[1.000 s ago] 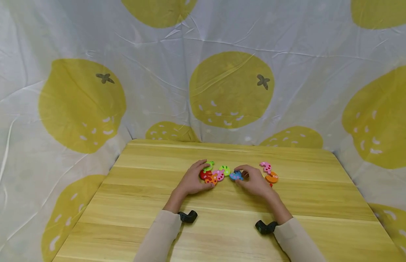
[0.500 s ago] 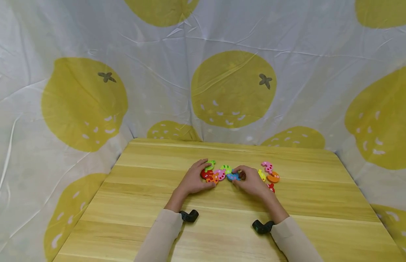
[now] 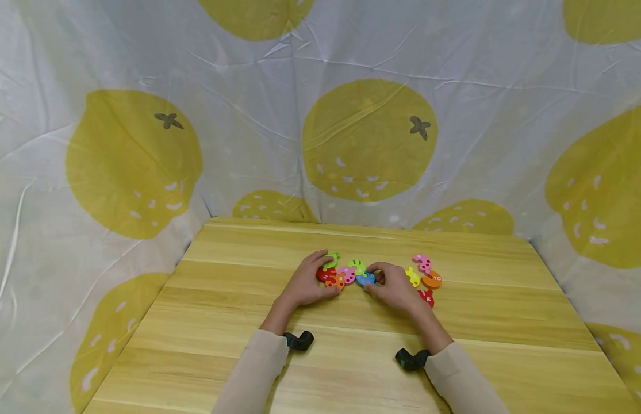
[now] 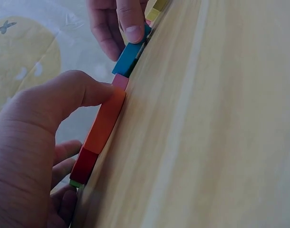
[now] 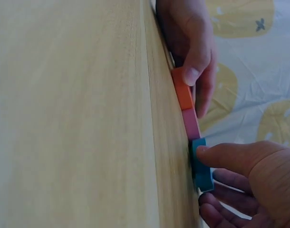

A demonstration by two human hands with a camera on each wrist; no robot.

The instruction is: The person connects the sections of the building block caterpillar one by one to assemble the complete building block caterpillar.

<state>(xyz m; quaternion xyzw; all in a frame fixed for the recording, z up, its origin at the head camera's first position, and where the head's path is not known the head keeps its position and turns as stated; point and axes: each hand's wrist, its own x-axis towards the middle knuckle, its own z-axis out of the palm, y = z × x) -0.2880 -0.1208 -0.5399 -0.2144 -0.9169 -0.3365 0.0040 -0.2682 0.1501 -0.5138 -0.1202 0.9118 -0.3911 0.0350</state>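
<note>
Numbered puzzle pieces lie on a wooden table in the head view. My left hand (image 3: 306, 282) grips the left end of a joined row, its thumb against the orange piece marked 3 (image 3: 334, 280) and fingers round the far side by the red piece marked 2 (image 3: 326, 275) and the green head piece (image 3: 331, 261). A pink piece (image 3: 346, 275) and a light green piece (image 3: 357, 267) continue the row. My right hand (image 3: 398, 286) pinches a blue piece (image 3: 365, 279) between thumb and fingers, right at the row's end; in the right wrist view the blue piece (image 5: 202, 166) adjoins the pink one.
Right of my right hand lie loose pieces: a pink one (image 3: 422, 264), a yellow one (image 3: 413, 277), an orange one marked 10 (image 3: 432, 280) and a red one marked 8 (image 3: 427, 297). A lemon-print curtain (image 3: 258, 126) hangs behind the wooden table (image 3: 237, 253).
My right hand has moved left with the blue piece, bringing it against the end of the row. The yellow and red loose pieces have come into fuller view. The left hand keeps its grip.
</note>
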